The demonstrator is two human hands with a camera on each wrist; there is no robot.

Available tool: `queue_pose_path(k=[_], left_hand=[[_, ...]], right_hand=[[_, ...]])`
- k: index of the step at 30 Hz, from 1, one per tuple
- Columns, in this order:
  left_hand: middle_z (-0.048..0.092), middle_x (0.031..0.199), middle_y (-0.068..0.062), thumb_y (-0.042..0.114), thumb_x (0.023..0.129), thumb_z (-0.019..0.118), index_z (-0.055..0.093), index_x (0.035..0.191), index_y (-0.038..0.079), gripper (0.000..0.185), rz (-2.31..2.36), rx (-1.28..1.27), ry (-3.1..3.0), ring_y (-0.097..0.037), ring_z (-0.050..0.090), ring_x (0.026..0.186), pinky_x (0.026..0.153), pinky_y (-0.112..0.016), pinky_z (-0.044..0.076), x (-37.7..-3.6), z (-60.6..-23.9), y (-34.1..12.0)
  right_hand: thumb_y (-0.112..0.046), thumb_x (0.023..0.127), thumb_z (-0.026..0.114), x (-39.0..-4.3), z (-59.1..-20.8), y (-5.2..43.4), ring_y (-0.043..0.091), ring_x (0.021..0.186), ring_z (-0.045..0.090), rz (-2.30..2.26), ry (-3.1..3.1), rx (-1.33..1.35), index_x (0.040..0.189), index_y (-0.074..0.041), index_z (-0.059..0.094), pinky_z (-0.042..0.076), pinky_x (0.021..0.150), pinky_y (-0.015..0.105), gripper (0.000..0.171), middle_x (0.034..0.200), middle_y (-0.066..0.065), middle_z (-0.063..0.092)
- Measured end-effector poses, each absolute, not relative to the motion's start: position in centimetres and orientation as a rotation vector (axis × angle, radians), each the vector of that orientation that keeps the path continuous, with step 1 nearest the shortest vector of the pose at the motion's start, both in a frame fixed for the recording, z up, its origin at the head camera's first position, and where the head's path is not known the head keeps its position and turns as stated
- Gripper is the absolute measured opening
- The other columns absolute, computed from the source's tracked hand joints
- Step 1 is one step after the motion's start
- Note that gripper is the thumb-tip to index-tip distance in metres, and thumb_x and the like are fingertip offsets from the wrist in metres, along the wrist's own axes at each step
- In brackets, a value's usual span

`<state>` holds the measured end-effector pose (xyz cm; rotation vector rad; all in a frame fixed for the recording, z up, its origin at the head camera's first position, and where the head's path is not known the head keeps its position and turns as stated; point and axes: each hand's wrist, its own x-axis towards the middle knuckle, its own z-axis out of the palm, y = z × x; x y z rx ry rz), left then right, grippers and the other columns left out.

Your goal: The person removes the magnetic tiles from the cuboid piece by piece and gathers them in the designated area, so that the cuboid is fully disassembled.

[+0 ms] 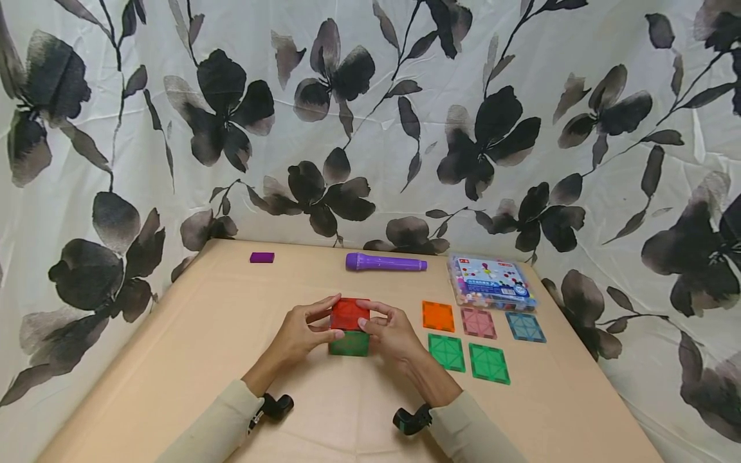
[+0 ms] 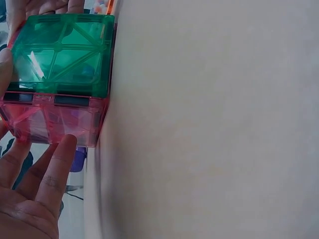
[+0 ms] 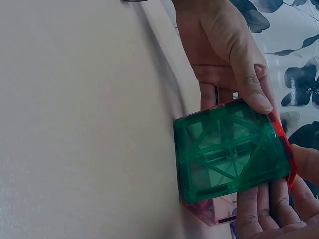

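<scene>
Translucent tile cube [image 1: 350,329], red top, green front, pink side, gripped by both hands, left [image 1: 301,334], right [image 1: 390,331]

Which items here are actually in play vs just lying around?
In play:
tile cube, red top, green front, held between left hand and right hand
five loose tiles to its right: orange, pink, blue, two green

Lying about:
purple flashlight
purple block
plastic box

1. The print on the clear box's [image 1: 492,281] label is too small to read.
2. The tile cube's [image 1: 350,335] far and side faces are hidden behind both hands.
3. The left hand [image 2: 30,199] is cut off by the left wrist picture's edge.
</scene>
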<state>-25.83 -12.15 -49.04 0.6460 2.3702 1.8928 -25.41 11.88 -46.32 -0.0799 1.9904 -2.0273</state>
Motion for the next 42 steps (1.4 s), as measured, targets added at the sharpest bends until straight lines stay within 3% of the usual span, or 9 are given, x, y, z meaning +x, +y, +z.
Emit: queue_pose_path(k=[9, 21, 30, 35, 38, 42], left_hand=[[0.049, 0.164, -0.010, 0.017, 0.088, 0.089, 0.054, 0.157, 0.019, 0.078, 1.908, 0.648, 2.368, -0.045, 0.058, 0.141, 0.106, -0.044, 0.058, -25.8, -49.1, -12.2], [0.049, 0.165, -0.011, 0.017, 0.086, 0.090, 0.051, 0.159, 0.016, 0.082, 1.898, 0.613, 2.364, -0.043, 0.057, 0.142, 0.105, -0.041, 0.058, -25.9, -48.8, -12.2], [0.052, 0.163, -0.011, 0.021, 0.089, 0.088, 0.054, 0.157, 0.015, 0.077, 1.865, 0.601, 2.366, -0.044, 0.058, 0.141, 0.109, -0.046, 0.056, -25.9, -48.7, -12.4], [0.050, 0.164, -0.014, 0.019, 0.094, 0.083, 0.052, 0.158, 0.012, 0.072, 1.840, 0.644, 2.346, -0.045, 0.056, 0.143, 0.111, -0.046, 0.055, -26.1, -48.7, -12.6], [0.043, 0.168, -0.016, 0.019, 0.100, 0.076, 0.049, 0.159, 0.005, 0.066, 1.808, 0.728, 2.374, -0.046, 0.053, 0.145, 0.112, -0.046, 0.054, -26.3, -48.8, -12.7], [0.035, 0.171, -0.016, 0.020, 0.104, 0.071, 0.045, 0.159, 0.000, 0.064, 1.795, 0.803, 2.381, -0.044, 0.047, 0.149, 0.115, -0.047, 0.051, -26.6, -49.0, -12.6]], right_hand=[[-0.013, 0.103, 0.071, -25.4, -46.0, 12.0, 0.018, 0.098, 0.078, -2.029, 1.964, -0.085, 0.145, -0.014, 0.067, 0.065, 0.097, 0.036, 0.042, 0.107, 0.011, 0.082], [-0.013, 0.102, 0.073, -25.2, -46.2, 12.7, 0.017, 0.098, 0.077, -2.031, 2.027, -0.135, 0.144, -0.015, 0.068, 0.065, 0.097, 0.035, 0.042, 0.102, 0.007, 0.081], [-0.010, 0.104, 0.068, -24.8, -45.2, 14.4, 0.026, 0.106, 0.076, -2.135, 1.997, -0.168, 0.148, -0.014, 0.064, 0.054, 0.113, 0.055, 0.044, 0.096, 0.005, 0.077], [-0.011, 0.104, 0.068, -24.3, -44.8, 16.7, 0.030, 0.108, 0.076, -2.124, 2.042, -0.081, 0.146, -0.018, 0.066, 0.059, 0.110, 0.047, 0.043, 0.091, 0.006, 0.070], [-0.012, 0.104, 0.069, -24.1, -44.9, 18.4, 0.036, 0.115, 0.074, -2.122, 2.073, -0.023, 0.145, -0.019, 0.067, 0.060, 0.108, 0.044, 0.042, 0.103, 0.011, 0.069], [-0.013, 0.104, 0.069, -23.7, -45.3, 20.8, 0.035, 0.119, 0.073, -2.115, 2.102, 0.048, 0.146, -0.019, 0.066, 0.061, 0.107, 0.042, 0.042, 0.141, 0.014, 0.061]])
